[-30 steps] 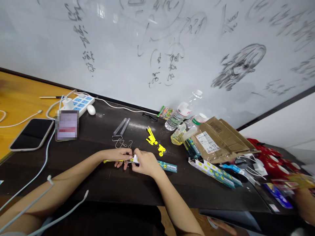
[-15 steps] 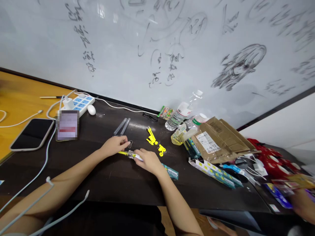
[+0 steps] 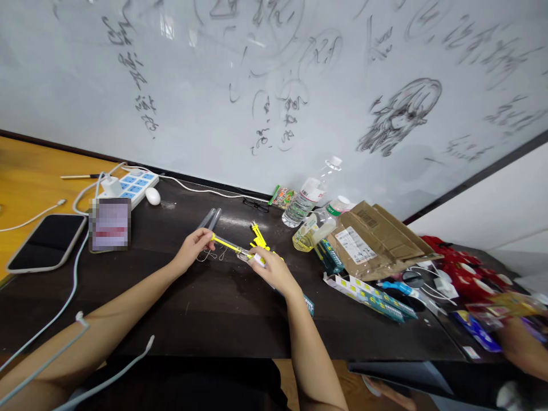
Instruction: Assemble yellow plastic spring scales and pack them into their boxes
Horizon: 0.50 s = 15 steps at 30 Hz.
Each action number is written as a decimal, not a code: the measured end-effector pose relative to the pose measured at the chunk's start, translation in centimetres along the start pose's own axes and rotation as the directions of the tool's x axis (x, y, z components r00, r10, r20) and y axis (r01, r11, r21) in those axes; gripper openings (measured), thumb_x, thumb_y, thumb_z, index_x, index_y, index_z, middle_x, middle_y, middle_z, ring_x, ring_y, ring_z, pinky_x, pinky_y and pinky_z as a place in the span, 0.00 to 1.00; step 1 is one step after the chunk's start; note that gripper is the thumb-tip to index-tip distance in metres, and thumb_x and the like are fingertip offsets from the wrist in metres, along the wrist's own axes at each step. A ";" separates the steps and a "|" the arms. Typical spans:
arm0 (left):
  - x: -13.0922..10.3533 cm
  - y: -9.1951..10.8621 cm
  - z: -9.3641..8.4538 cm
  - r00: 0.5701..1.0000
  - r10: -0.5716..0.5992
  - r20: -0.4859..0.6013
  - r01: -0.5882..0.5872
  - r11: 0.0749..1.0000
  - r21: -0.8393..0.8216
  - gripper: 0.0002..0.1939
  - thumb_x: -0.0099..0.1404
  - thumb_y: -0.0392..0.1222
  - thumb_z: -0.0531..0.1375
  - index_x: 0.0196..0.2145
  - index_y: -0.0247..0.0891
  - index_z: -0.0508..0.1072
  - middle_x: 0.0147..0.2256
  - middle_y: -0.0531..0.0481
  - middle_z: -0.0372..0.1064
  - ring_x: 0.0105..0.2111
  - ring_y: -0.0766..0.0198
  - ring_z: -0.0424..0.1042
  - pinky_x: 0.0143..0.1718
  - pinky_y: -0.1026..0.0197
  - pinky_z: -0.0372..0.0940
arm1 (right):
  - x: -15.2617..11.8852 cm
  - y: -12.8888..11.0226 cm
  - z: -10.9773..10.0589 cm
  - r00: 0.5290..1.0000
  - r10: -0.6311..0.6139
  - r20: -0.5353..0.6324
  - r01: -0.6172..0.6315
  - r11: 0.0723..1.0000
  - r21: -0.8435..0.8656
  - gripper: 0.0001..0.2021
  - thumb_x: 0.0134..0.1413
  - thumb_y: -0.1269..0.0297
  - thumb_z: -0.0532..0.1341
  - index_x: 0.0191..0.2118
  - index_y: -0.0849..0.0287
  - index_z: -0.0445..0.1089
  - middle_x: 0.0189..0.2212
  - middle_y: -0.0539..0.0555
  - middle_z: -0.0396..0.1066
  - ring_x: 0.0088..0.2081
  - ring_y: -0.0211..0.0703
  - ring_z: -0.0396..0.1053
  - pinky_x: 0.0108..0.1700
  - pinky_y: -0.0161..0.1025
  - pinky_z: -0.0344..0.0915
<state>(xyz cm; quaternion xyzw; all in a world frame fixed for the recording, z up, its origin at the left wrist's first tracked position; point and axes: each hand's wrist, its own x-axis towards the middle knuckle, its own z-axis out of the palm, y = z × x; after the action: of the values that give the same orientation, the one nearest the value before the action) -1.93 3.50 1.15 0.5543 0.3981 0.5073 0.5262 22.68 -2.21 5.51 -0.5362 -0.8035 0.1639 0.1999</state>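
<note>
My left hand (image 3: 196, 246) pinches one end of a thin yellow rod (image 3: 225, 243), which has a clear or shiny strip along it. The rod slants down to the right. At its other end my right hand (image 3: 274, 272) is closed round a white part with a shiny, metal-looking piece (image 3: 244, 255) at its front; the palm hides much of it. Bent thin wires (image 3: 213, 254) lie on the dark table just below my left fingers. Behind that hand are two clear tubes (image 3: 209, 218). Yellow plastic parts (image 3: 258, 236) lie beyond my right hand, partly covered by it.
Two bottles, one clear (image 3: 306, 197) and one with yellow liquid (image 3: 306, 235), stand near a flattened cardboard package (image 3: 377, 234). Green-and-white boxes (image 3: 372, 298) lie at right. A power strip (image 3: 139, 185), mouse (image 3: 153, 196) and phone (image 3: 47, 242) are at left. Another person's hand (image 3: 520, 342) shows far right.
Both hands have risen a little with the yellow rod between them. The left hand now grips its far end, and more of the rod shows. The view has shifted slightly.
</note>
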 end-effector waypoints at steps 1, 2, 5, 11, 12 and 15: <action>-0.1 0.0 0.0 1.000 -0.006 0.008 0.006 1.000 -0.025 0.19 0.58 0.56 0.59 0.31 0.35 0.66 0.23 0.53 0.66 0.27 0.66 0.68 0.33 0.63 0.64 | 0.0 0.0 -0.1 1.000 0.009 -0.006 -0.009 1.000 0.001 0.12 0.58 0.59 0.53 0.45 0.54 0.67 0.37 0.51 0.72 0.35 0.42 0.68 0.36 0.34 0.58; -0.1 0.0 0.0 1.000 -0.007 0.013 0.007 0.999 -0.044 0.18 0.58 0.56 0.59 0.30 0.36 0.65 0.23 0.54 0.66 0.26 0.67 0.67 0.32 0.64 0.63 | -0.1 -0.1 -0.1 1.000 0.017 -0.007 -0.017 1.000 0.001 0.12 0.58 0.59 0.54 0.45 0.54 0.67 0.37 0.51 0.72 0.35 0.42 0.68 0.36 0.34 0.58; -0.1 0.0 0.1 1.000 -0.003 0.016 0.005 0.997 -0.078 0.18 0.58 0.54 0.60 0.28 0.36 0.62 0.20 0.56 0.63 0.23 0.70 0.64 0.28 0.66 0.61 | 0.0 -0.3 0.1 1.000 0.021 0.022 -0.021 1.000 -0.014 0.12 0.57 0.59 0.55 0.46 0.53 0.66 0.36 0.50 0.72 0.34 0.41 0.68 0.36 0.34 0.59; -0.2 0.1 0.5 0.998 -0.006 0.060 0.011 0.997 -0.079 0.18 0.58 0.53 0.60 0.25 0.37 0.59 0.16 0.61 0.56 0.16 0.74 0.57 0.24 0.68 0.59 | 0.0 -1.1 1.0 0.998 0.005 0.060 0.000 0.997 -0.081 0.12 0.54 0.61 0.56 0.45 0.53 0.64 0.34 0.49 0.71 0.34 0.41 0.68 0.35 0.34 0.56; -0.3 0.1 0.6 0.996 -0.020 0.083 0.024 0.998 -0.051 0.18 0.58 0.53 0.60 0.24 0.38 0.59 0.15 0.61 0.55 0.16 0.74 0.56 0.23 0.68 0.58 | 0.0 -1.3 1.1 0.998 0.005 0.060 0.000 0.996 -0.087 0.12 0.54 0.61 0.56 0.45 0.53 0.63 0.33 0.49 0.71 0.33 0.41 0.68 0.34 0.34 0.56; -0.9 -0.1 1.3 0.982 -0.062 0.177 0.053 0.997 0.057 0.19 0.57 0.54 0.60 0.24 0.37 0.60 0.14 0.61 0.56 0.15 0.74 0.55 0.20 0.68 0.54 | 0.0 -1.9 1.5 0.998 0.002 0.059 0.005 0.995 -0.103 0.14 0.53 0.60 0.57 0.46 0.53 0.60 0.32 0.49 0.70 0.32 0.41 0.68 0.33 0.34 0.55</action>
<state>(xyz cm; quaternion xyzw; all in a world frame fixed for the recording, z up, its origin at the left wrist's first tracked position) -0.81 2.42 1.06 0.5993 0.3784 0.4297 0.5595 20.40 -3.00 5.09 -0.5401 -0.8169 0.1379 0.1482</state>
